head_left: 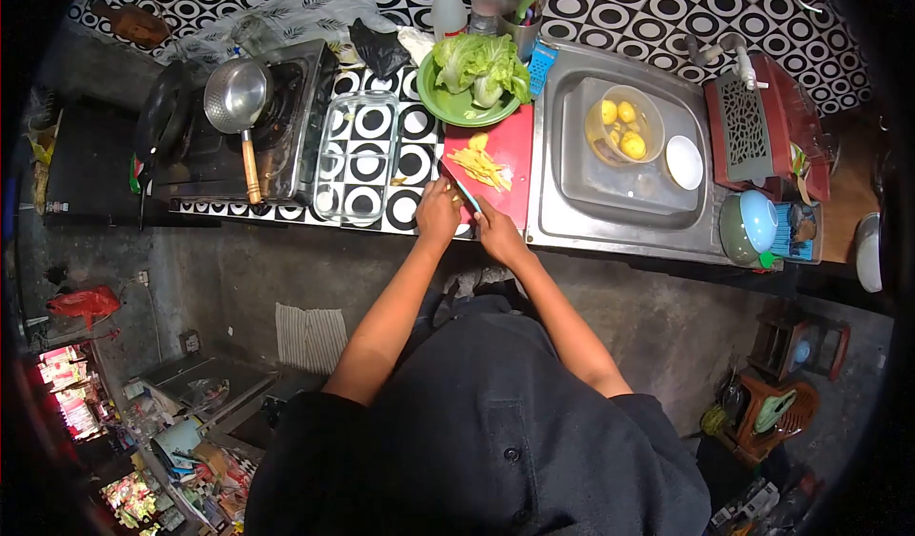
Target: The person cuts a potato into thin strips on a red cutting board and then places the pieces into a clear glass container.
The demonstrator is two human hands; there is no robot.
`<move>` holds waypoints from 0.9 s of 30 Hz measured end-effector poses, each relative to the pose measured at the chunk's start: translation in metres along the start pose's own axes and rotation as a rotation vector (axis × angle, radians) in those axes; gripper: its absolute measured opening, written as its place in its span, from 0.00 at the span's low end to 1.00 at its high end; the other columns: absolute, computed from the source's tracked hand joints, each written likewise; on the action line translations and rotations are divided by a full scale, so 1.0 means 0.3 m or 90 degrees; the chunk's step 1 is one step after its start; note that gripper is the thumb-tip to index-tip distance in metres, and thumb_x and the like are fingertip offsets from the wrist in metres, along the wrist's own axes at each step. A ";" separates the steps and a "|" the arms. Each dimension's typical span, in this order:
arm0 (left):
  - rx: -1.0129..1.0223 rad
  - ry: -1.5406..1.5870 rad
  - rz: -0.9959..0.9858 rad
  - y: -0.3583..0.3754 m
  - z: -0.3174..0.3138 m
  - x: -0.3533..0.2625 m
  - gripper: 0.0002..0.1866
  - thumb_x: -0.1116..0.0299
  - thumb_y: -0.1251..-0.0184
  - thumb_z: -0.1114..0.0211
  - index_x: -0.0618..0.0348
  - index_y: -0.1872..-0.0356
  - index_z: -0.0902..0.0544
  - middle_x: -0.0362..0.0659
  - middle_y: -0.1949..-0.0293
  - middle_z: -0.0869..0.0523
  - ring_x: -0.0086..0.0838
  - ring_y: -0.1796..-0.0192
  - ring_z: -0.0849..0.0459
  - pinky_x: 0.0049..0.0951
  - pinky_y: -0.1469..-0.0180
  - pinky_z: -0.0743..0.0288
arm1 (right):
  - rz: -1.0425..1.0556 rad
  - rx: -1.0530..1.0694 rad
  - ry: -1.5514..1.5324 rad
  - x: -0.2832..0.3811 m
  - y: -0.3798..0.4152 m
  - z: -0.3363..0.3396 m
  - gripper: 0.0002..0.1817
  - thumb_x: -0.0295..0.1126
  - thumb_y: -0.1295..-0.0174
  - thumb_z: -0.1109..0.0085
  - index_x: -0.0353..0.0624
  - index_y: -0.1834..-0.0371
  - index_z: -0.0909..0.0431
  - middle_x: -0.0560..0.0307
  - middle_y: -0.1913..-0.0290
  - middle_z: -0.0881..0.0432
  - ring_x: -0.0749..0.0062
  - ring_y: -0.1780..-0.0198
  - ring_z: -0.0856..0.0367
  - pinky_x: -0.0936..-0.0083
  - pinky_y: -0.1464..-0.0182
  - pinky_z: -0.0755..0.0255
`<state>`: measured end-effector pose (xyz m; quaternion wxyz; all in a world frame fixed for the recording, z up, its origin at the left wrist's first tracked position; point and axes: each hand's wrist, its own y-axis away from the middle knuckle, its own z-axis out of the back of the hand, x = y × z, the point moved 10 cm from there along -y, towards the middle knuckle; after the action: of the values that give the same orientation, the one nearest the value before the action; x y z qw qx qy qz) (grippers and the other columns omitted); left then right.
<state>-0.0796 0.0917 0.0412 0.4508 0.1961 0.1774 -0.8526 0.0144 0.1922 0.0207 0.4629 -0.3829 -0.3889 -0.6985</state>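
Observation:
My right hand (499, 235) is closed round the light blue handle of a knife (465, 191), whose dark blade points up and left over the red cutting board (519, 198). My left hand (438, 212) is at the board's left edge, beside the blade, fingers curled down; whatever may be under them is hidden. Yellow potato strips (482, 168) lie in a loose pile just beyond the knife, with a larger potato piece (478, 141) behind them. At the back of the board stands a green bowl (434, 107) holding leafy lettuce (486, 64).
Left of the board is a rectangular glass dish (329, 179), then a stove with a wooden-handled saucepan (236, 96). In the sink (553, 222), a plastic bowl (656, 121) holds several peeled potatoes beside a small white bowl (683, 162). A blue grater (542, 64) leans near the lettuce.

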 end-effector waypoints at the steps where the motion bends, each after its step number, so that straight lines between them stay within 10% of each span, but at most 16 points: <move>1: 0.004 -0.002 -0.002 0.001 0.005 -0.001 0.11 0.73 0.42 0.24 0.59 0.56 0.08 0.45 0.48 0.14 0.43 0.43 0.16 0.43 0.45 0.19 | -0.006 0.007 0.003 -0.010 0.004 -0.009 0.24 0.31 0.21 0.51 0.41 0.24 0.32 0.25 0.58 0.16 0.28 0.51 0.16 0.45 0.51 0.26; 27: -0.016 0.024 0.014 0.026 0.017 0.005 0.12 0.76 0.44 0.26 0.62 0.57 0.10 0.46 0.46 0.15 0.45 0.40 0.18 0.44 0.41 0.20 | 0.019 0.058 0.173 0.031 0.030 0.004 0.27 0.34 0.23 0.46 0.44 0.22 0.33 0.32 0.52 0.17 0.33 0.50 0.16 0.46 0.46 0.23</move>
<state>-0.0747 0.0841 0.0439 0.4591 0.2080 0.1946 -0.8415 0.0206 0.1878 0.0311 0.5385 -0.2691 -0.3484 -0.7185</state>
